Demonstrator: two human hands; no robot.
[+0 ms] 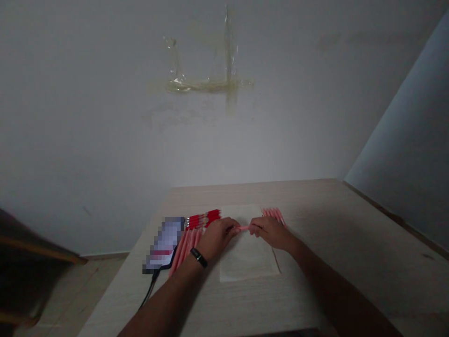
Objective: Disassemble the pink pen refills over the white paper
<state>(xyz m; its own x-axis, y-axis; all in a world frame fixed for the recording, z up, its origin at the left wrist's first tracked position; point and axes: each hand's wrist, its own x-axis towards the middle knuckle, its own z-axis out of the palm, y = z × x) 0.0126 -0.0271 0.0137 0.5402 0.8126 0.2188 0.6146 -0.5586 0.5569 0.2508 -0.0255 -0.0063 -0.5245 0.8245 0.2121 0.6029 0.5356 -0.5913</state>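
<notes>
Between my two hands is a thin pink pen-like stick [244, 228], held level above a white sheet [245, 264]. The fingers of my left hand [221, 232] pinch its left end, and a dark band sits on that wrist. My right hand [270, 231] closes round the other end, so only a short middle piece shows. Beside my left hand lie several longer pink sticks [184, 245], partly covered by the forearm. Behind them is a group of red pen-like pieces [206, 218]. Several more pink sticks [272, 213] lie just beyond my right hand.
A phone or tablet [164, 241] with a blurred screen lies on the left of the pale wooden table [333, 224], its dark cable [150, 286] running off the near left side. A wall [224, 150] with peeling tape stands behind the table.
</notes>
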